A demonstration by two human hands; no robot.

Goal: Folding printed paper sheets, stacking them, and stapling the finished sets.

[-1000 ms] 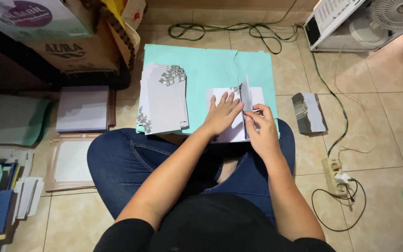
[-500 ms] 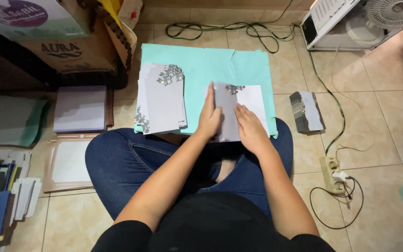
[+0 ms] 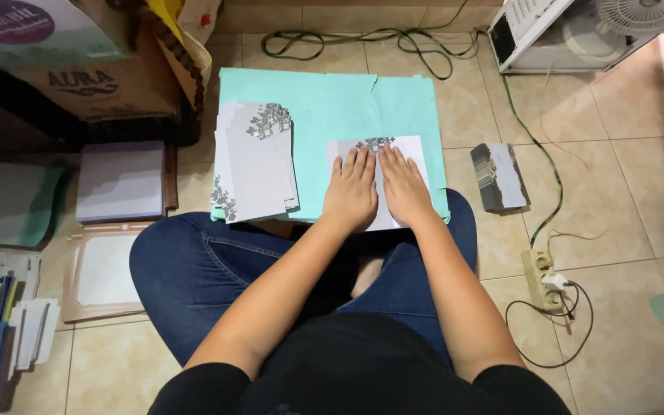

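Both hands flat, side by side, palms down on a pale folded card (image 3: 416, 165) with a grey floral print at its top edge. Left hand (image 3: 351, 192) and right hand (image 3: 403, 188) nearly touching at the thumbs, fingers stretched and spread; neither grip closed round anything, only pressing down. Under the card, a mint-green sheet (image 3: 332, 100) lying on the tiled floor. Just left of the left hand, a stack of similar printed cards (image 3: 255, 165) on the same sheet. Right of the right hand, off the sheet, a small grey bundle (image 3: 499, 177). Further right, a power strip (image 3: 543, 278) with a green cable (image 3: 532, 146).
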